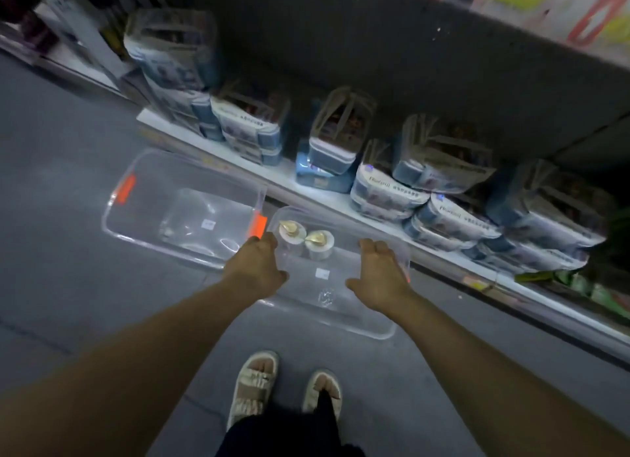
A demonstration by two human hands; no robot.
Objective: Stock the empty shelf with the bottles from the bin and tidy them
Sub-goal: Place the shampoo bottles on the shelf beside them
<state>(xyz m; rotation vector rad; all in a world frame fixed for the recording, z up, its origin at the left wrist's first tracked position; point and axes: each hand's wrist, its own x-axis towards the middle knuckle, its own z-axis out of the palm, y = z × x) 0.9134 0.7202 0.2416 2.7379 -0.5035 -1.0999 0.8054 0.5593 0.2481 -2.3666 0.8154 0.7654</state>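
Observation:
A clear plastic bin [341, 323] sits low in front of me, just above the grey floor. Two white bottles with gold pump tops [305, 240] stand upright in its far left corner. My left hand [257, 269] grips the bin's left rim, fingers curled over the edge beside an orange latch. My right hand [378, 276] holds the bin's right rim the same way. A second clear bin [177, 170] with orange latches lies to the left, with no bottles visible in it.
A low white shelf [238, 156] runs diagonally from upper left to right, loaded with several wrapped paper-roll packs [385, 190]. A dark shelf underside [409, 64] hangs above it. My sandalled feet [286, 388] stand on the floor below the bin.

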